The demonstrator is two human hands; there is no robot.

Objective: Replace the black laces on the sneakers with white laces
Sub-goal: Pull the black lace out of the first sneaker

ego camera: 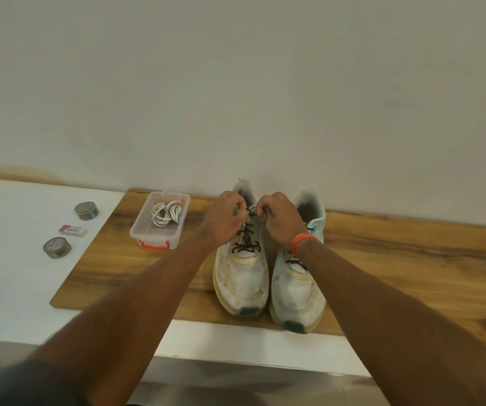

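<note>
From the head camera, two worn white mesh sneakers with yellowed soles stand side by side on a brown wooden board (411, 259), toes toward the person and heels near the pale wall (235, 83). The left sneaker (243, 276) and the right sneaker (297, 294) stand just beside each other, and both carry thin black laces (246, 238) crossed through their eyelets.

Both hands meet over the upper part of the left sneaker's lacing. The left hand (225, 219) has its fingers curled in, pinching the black lace near the top eyelets. The right hand (278, 219) is curled the same way, its fingertips closed on the lace close to the left hand's. An orange band (301, 243) circles the right wrist, and that forearm crosses over the middle of the right sneaker, hiding part of its lacing.

To the left of the sneakers, on the same board, sits a clear rectangular plastic box with orange clips (154, 238), lid off, holding a loose tangle of white laces (167, 215).

The board lies on a white surface (16, 288). Farther left on it are two small round metal tins, one farther back (86, 210) and one nearer (57, 247), with a small white eraser with a pink label (72, 230) between them.
</note>
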